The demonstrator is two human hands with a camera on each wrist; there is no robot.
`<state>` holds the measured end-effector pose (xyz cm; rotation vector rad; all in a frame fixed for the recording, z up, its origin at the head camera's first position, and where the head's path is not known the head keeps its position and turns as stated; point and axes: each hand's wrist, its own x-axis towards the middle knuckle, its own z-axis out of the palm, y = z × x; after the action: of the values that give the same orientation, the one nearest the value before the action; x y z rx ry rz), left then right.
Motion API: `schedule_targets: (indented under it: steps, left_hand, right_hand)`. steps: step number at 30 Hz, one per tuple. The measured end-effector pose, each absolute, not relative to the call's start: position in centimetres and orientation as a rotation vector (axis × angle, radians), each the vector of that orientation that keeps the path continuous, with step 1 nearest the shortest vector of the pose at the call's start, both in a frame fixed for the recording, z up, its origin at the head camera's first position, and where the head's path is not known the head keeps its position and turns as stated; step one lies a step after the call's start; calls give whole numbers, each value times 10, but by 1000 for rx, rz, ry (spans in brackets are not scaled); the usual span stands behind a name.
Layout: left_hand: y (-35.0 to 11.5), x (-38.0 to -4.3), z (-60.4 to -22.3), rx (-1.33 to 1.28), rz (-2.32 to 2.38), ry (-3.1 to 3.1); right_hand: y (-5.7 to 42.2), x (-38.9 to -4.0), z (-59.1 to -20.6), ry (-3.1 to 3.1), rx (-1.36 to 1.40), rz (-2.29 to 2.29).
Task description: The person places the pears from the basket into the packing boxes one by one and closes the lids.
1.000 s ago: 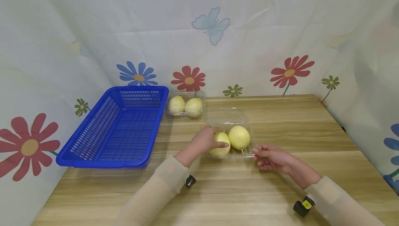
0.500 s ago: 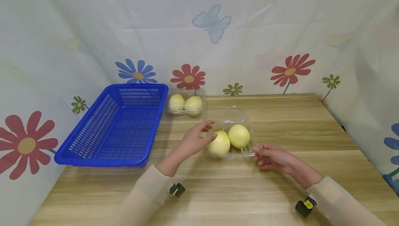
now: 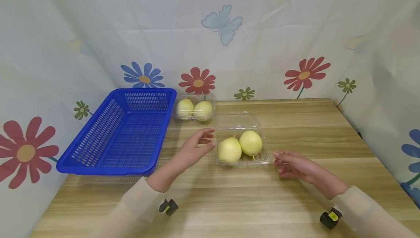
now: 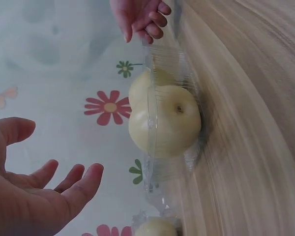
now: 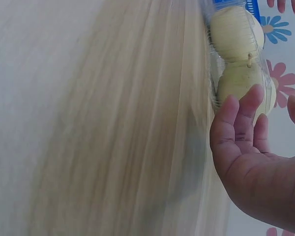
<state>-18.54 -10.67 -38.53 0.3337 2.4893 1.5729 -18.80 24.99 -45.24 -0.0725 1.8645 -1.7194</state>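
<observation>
Two pale yellow pears lie side by side in a clear plastic clamshell box (image 3: 244,162) with its lid folded back; the left pear (image 3: 229,150) leans against the right pear (image 3: 251,143). My left hand (image 3: 193,147) hovers just left of the box, fingers loosely bent and thumb apart, holding nothing. To the right of the box is my right hand (image 3: 296,166), fingers relaxed and nothing in them. In the left wrist view the left hand (image 4: 44,182) is spread apart from the pears. The right wrist view has the right hand (image 5: 260,157) beside the box's end.
A blue plastic basket (image 3: 159,147) stands on the left of the wooden table (image 3: 249,201). Behind, next to the basket, sits another clear box (image 3: 212,108) with two pears (image 3: 203,110). A flower-printed cloth (image 3: 262,55) hangs around the table's back and sides.
My left hand has let go of the left pear and drawn back to the left. My right hand has left the box's front right corner and moved slightly right.
</observation>
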Motion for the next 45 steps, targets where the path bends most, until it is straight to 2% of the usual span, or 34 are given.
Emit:
schedule_targets:
  steps: [14,23,34,45]
  left_hand:
    - [-121,-181,-399,132,1811,2099]
    - [-120,-178,-417,-51,1927,1872]
    - [-110,-179,-435,-169,2003,1701]
    - [-97,-183,-447,-291,2045,1626]
  right_hand:
    - [255,-211,-439,2058,-97,-1577]
    - [249,-239,-433,2044,-186,-1579]
    - [239,-268,-429,1987,-143,-1643]
    - [223,-293,-440,1858,16,-1809]
